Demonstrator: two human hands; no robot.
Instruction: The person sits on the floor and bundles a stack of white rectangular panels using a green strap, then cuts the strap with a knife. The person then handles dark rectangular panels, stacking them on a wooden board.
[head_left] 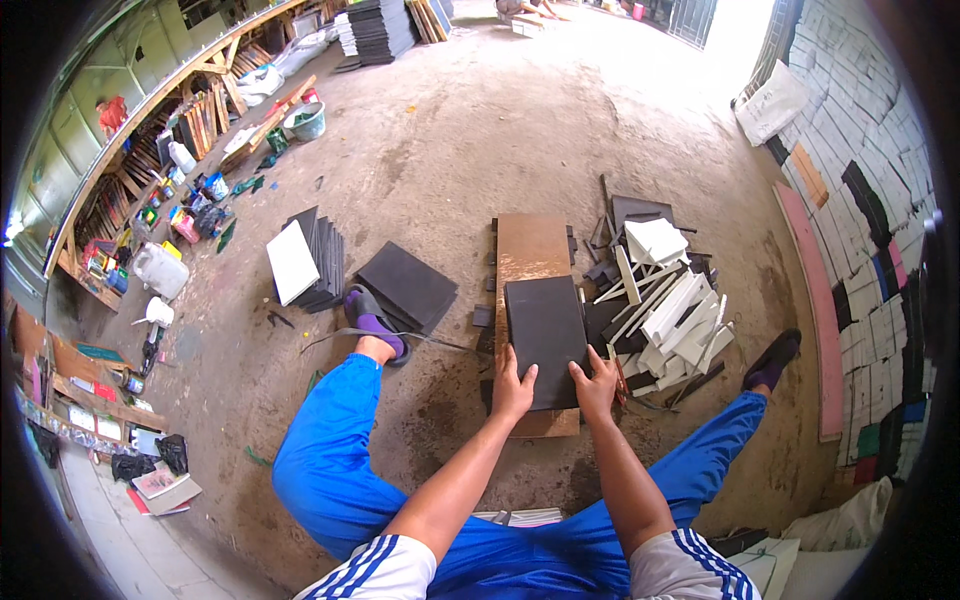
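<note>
Between my two hands is a black rectangular foam sheet (546, 335), lying over a brown wooden board (532, 247) on the floor. My left hand (512, 385) grips the sheet's left edge near its lower corner, thumb on top. On the opposite edge my right hand (596, 384) holds it the same way, its fingers partly hidden underneath. Whether this is one sheet or several together I cannot tell. Right of the board lies a heap of white offcut strips (675, 325), with black scraps among them.
Left of the board lie black sheets (408, 285) and a leaning stack topped by a white sheet (292, 262). A light wall of stacked sheets (860, 250) rises at right. Jugs such as a white one (160, 270) stand at left. Another person (112, 115) is at far left.
</note>
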